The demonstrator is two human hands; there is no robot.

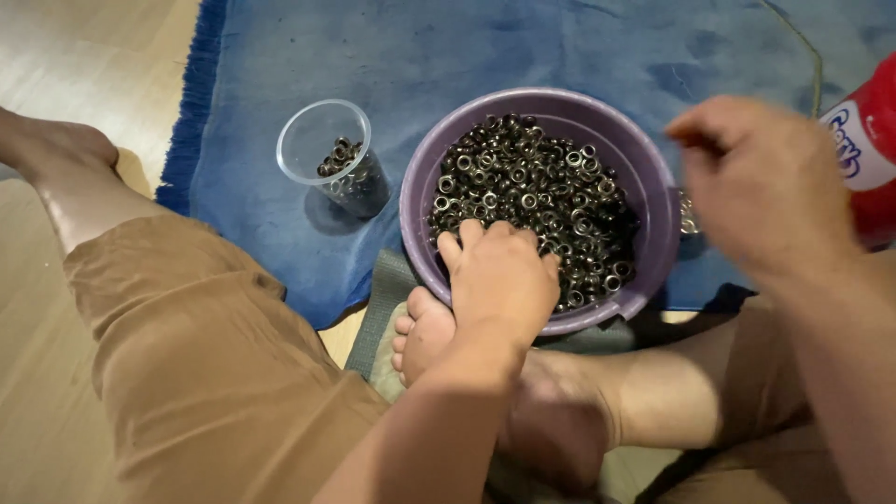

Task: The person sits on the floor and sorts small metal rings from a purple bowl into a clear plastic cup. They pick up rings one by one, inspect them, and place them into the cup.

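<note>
Down on the blue rug (523,47), a purple bowl (653,201) heaped with small metal eyelets (527,191) sits between the seated person's knees. The left hand (499,275) lies over the near rim, fingers curled down into the pile; whether it has pinched any pieces I cannot tell. The right hand (761,187) hangs above the far right rim, blurred, thumb and fingertips drawn together as if nipping something small, though nothing shows in the grip.

To do this cleanly, I judge the fingers should rake shallowly and lift only a few rings, keeping the wrist inside the rim so none spill onto the rug. A clear plastic cup (331,154), tilted and holding a few eyelets, stands just left of the bowl, apart from it. Open rug lies beyond both; a bare foot (420,331) presses near the bowl's front, and a red container (873,149) crowds the right edge.
</note>
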